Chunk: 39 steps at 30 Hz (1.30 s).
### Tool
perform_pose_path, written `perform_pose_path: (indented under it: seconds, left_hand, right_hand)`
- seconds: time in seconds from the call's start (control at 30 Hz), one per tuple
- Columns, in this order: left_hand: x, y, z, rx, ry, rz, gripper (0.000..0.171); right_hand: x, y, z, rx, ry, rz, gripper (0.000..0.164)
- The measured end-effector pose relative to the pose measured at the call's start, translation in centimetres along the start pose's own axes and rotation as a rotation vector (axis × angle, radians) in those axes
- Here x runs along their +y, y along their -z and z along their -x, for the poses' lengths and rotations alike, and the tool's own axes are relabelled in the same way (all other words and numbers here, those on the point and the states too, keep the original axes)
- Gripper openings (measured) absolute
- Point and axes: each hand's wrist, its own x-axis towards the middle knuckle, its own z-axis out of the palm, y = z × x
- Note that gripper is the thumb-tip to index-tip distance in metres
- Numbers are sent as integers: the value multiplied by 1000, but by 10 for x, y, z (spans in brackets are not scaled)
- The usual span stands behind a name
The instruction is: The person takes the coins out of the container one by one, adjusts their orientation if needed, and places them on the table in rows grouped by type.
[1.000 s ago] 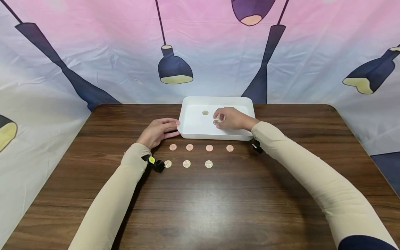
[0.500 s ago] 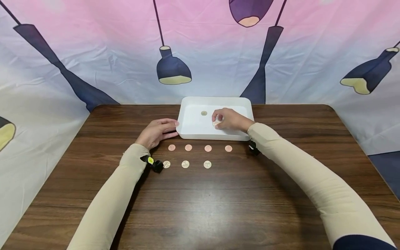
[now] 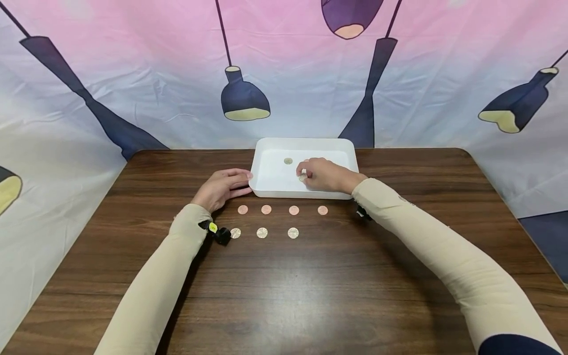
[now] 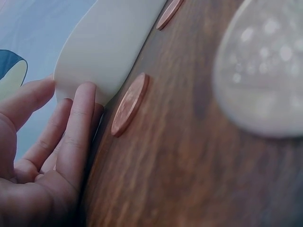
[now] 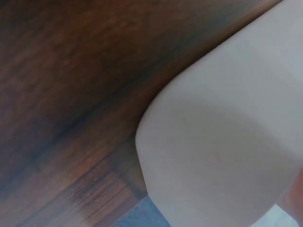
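My right hand (image 3: 326, 175) is inside the white tray (image 3: 346, 149), thumb and fingers curled about a pale silvery coin (image 3: 302, 177) partly hidden by them. Another silvery coin (image 3: 288, 161) lies flat on the tray floor just beyond. At the tray's left end, my left hand (image 3: 224, 187) touches the wall with extended fingers. In the left wrist view, fingertips (image 4: 85, 92) rest against the white tray wall (image 4: 104, 47), close to a copper coin (image 4: 130, 105). The right wrist view shows mostly the tray's outer corner (image 5: 213, 142).
On the brown wooden table (image 3: 293, 296), several copper coins form a row before the tray, the rightmost copper coin (image 3: 322, 210) among them. Nearer is a row of three silvery coins, including the middle coin (image 3: 262, 232). A lamp-patterned cloth (image 3: 177, 88) hangs behind.
My right hand has shifted slightly toward the near side of the tray, its fingers now covering more of the coin. The left hand stays at the tray's left end.
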Motion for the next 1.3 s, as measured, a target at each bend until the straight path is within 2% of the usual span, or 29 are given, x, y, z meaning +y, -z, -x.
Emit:
perform_pose_path:
  seconds: [0.2, 0.37, 0.5, 0.7, 0.87, 0.97, 1.1, 1.3]
  left_hand:
    - [1, 0, -1, -11, -2, 1, 33]
    - [2, -2, -3, -12, 4, 20, 32]
    - [5, -5, -4, -10, 9, 36, 30]
    - [6, -5, -4, -4, 12, 35, 28]
    - [3, -4, -5, 0, 30, 22, 34]
    - [1, -3, -6, 2, 28, 16, 35]
    - [0, -1, -5, 8, 20, 13, 36]
    - [0, 0, -3, 5, 19, 9, 35]
  right_hand:
    - [-2, 0, 2, 14, 13, -2, 23]
    - [-3, 6, 5, -3, -33, 22, 20]
    - [-6, 16, 16, 13, -46, 31, 16]
    - [-15, 25, 38, 86, 14, -17, 11]
    - [-27, 18, 68, 79, 65, -139, 13]
    - [-34, 12, 85, 66, 98, -175, 17]
    - [-38, 2, 102, 42, 130, -153, 20]
    - [-38, -15, 117, -8, 125, -90, 22]
